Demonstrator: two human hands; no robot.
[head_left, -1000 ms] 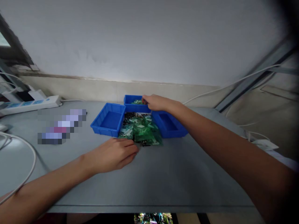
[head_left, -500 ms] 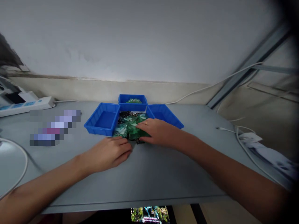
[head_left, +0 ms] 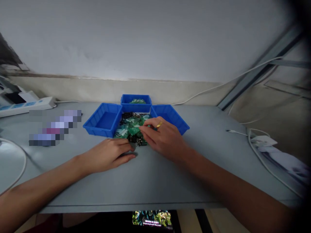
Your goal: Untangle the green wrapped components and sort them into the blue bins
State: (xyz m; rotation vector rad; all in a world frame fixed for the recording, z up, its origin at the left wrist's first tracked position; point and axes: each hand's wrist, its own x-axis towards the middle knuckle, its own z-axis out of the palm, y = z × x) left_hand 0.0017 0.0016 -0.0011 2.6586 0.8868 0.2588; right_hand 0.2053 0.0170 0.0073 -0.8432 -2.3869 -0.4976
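While green packets (head_left: 130, 121) lie heaped with dark pieces (head_left: 136, 139) among three blue bins (head_left: 98, 132), right hand (head_left: 165, 137) has thumb and forefinger together on one packet's edge. Left hand (head_left: 109, 155) on grey table (head_left: 150, 181), near heap, thumb apart from loosely curled fingers.

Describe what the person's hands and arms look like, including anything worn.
The left hand and right hand are ungloved, and the left forearm and right forearm are sleeveless where visible. A gold-coloured ring sits on the right hand; none shows on the left.
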